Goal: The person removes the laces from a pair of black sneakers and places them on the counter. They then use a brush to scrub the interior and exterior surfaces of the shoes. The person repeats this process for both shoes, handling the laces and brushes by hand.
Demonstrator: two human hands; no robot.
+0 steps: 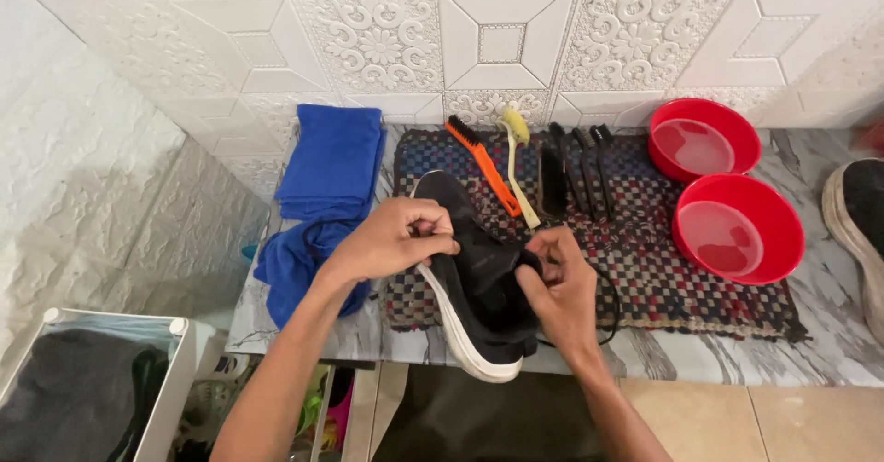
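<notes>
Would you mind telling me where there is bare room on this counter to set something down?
Bare marble counter lies right of the woven mat, between the red bowls and the front edge. The mat below the bowls is also free. It is crowded around the brushes, blue cloths and the black shoe in both hands.

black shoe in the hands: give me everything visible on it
The black shoe is a low sneaker with a dark, fabric-looking upper and a white sole edge. It lies tilted on its side, toe toward the wall, heel hanging over the near edge of the checked woven mat. The left hand grips the upper near the toe end; the right hand pinches the opening near the heel. A thin black lace loops out beside the right hand. Its inside is not visible.
</notes>
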